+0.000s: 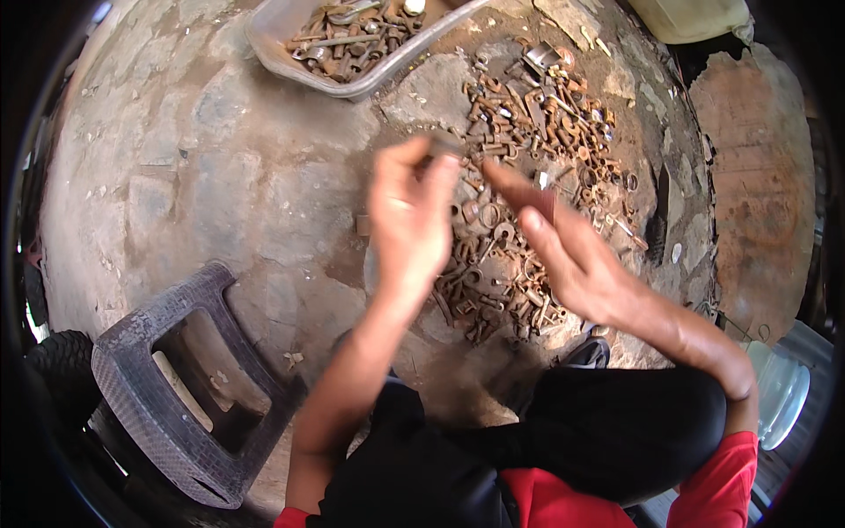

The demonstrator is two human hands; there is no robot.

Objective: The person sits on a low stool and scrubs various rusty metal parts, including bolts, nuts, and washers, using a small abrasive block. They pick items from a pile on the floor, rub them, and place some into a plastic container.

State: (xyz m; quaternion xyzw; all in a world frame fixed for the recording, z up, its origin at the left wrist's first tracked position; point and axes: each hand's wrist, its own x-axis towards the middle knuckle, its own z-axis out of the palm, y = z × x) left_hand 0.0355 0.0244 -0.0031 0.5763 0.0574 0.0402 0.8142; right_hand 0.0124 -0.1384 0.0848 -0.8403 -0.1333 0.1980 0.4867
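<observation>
On my feed, loose hardware (528, 295) lay on the floor (176, 167) before the knees (642, 422); a tub (343, 89) holding more stood beyond, leftward; a chair (145, 378) sat near left, a container (783, 396) right.

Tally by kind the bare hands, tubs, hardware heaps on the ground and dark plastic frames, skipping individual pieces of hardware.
Bare hands: 2 (left hand, right hand)
Tub: 1
Hardware heap on the ground: 1
Dark plastic frame: 1
Total: 5

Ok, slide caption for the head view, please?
Left hand pinching a dark piece, right hand blurred, above scattered rusty hardware.
</observation>
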